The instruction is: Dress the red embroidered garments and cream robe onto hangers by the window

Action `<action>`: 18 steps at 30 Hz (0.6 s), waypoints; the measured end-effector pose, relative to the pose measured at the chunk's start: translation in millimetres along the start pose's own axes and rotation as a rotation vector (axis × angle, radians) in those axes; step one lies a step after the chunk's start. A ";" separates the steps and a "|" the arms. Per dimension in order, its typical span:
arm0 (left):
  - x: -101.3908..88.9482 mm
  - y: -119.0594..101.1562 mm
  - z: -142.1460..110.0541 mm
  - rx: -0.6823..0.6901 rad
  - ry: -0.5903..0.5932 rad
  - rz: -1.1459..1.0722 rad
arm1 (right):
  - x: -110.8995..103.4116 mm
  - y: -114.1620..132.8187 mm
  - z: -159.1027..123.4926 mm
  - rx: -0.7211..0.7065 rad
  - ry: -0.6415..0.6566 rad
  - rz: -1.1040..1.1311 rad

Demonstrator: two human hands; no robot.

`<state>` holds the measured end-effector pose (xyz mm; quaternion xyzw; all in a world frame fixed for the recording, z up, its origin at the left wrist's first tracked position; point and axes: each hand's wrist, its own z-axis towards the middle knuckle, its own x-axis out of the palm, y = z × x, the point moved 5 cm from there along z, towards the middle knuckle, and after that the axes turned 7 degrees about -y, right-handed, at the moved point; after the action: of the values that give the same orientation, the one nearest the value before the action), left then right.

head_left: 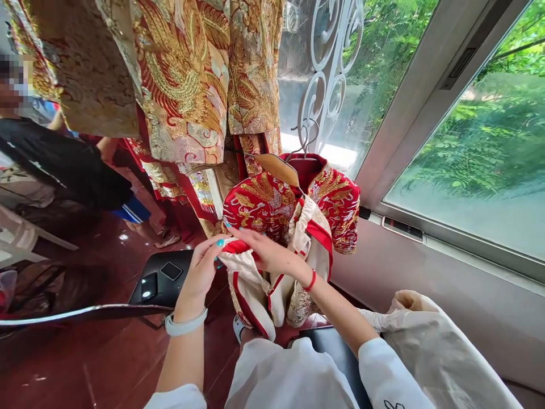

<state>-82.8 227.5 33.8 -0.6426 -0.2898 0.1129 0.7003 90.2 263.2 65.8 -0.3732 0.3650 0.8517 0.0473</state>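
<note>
A skirt with a cream lining (272, 292), red trim and a gathered cream waistband (240, 262) hangs in front of me, partly on a wooden hanger (279, 169). My left hand (205, 266) pinches the waistband's left end, thumb on top. Across from it, my right hand (268, 250) reaches over the same end with its fingers along the red and cream cloth; its thumb is hidden. Just behind hangs a short-sleeved red jacket (344, 210) with gold and silver embroidery, its hanger hook near the white window grille (323, 85).
Gold embroidered garments (183, 85) hang above left. A black seat (187, 264) at left bears a dark case and a small device (171, 271). A phone (402, 229) lies on the windowsill. White cloth (443, 341) is at lower right. Another person (55, 153) stands at far left.
</note>
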 end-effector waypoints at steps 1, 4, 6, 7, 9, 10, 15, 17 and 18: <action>2.2 0.9 -0.1 -0.005 0.006 -0.002 | 9.0 -5.7 5.1 0.019 0.039 -0.005; 4.3 0.4 0.6 0.000 0.036 0.011 | 27.5 -24.5 15.2 0.174 0.056 -0.143; 2.6 -5.6 -0.9 0.057 0.093 0.063 | 30.5 -28.0 16.6 0.218 0.042 -0.241; 2.0 -9.7 -3.3 0.093 0.139 0.116 | 29.7 -27.1 16.3 0.216 0.031 -0.266; 3.0 -17.9 -12.5 0.158 0.241 0.239 | 24.9 -23.9 14.9 0.202 -0.003 -0.281; 4.5 -21.8 -18.5 0.182 0.273 0.287 | 22.1 -22.2 14.3 0.190 -0.017 -0.283; 14.4 -34.5 -39.6 0.293 0.077 0.423 | 14.1 -16.3 15.0 0.136 -0.028 -0.317; 20.4 -33.5 -40.0 0.343 0.112 0.528 | 13.3 -14.6 15.8 0.123 -0.012 -0.333; 22.9 -32.9 -38.8 0.391 0.176 0.588 | 12.8 -13.8 15.9 0.119 -0.008 -0.339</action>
<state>-50.0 202.3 71.3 -0.5597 -0.0042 0.3067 0.7698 76.3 281.2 56.3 -0.4225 0.3463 0.8098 0.2137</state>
